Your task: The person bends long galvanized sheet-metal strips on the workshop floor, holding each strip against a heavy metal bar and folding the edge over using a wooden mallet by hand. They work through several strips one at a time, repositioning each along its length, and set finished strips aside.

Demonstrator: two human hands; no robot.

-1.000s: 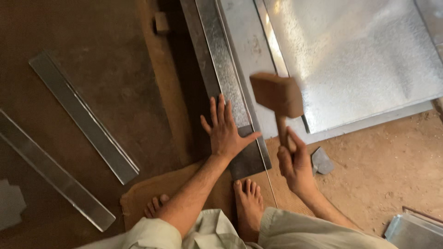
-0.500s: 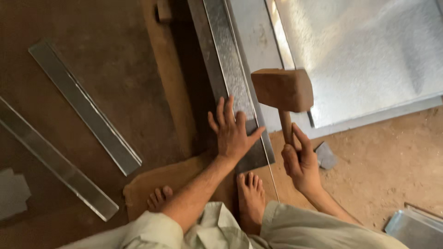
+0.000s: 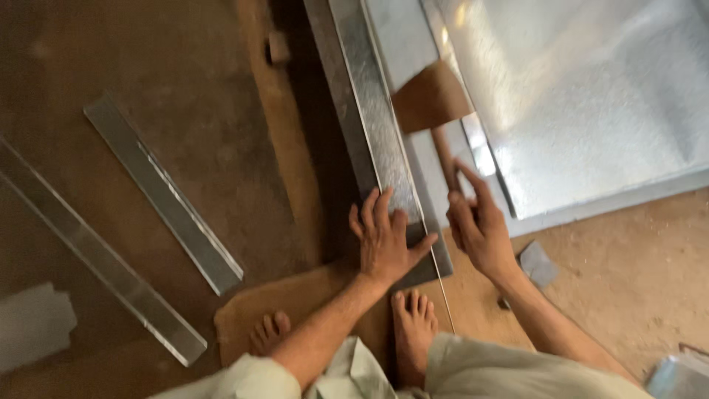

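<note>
A brown dirt floor [image 3: 185, 96] fills the view, seen from above, paler and sandier at the lower right. The person sits on it, bare feet on a flat tan mat [image 3: 310, 295]. A long, narrow, folded strip of grey sheet metal [image 3: 373, 125] runs from the top edge down to the feet. The left hand [image 3: 385, 240] lies flat on the strip's near end, fingers spread, gripping nothing. Just to its right, the right hand [image 3: 478, 229] is wrapped around the thin handle of a brown wooden mallet [image 3: 430, 96], forefinger raised. The mallet's blocky head, blurred, sits over the strip's right edge, ahead of both hands; whether it touches the metal cannot be told. Beyond that edge lies a large shiny galvanised sheet [image 3: 583, 103] that reaches the top and right borders, its lower edge running just past the right hand. A small grey metal scrap [image 3: 537, 264] lies near the right wrist. Well apart on the left, two more long metal strips, a short grey one [image 3: 166, 196] and a longer one [image 3: 96, 258], lie slanted and parallel, with bare floor between them and the work.
</note>
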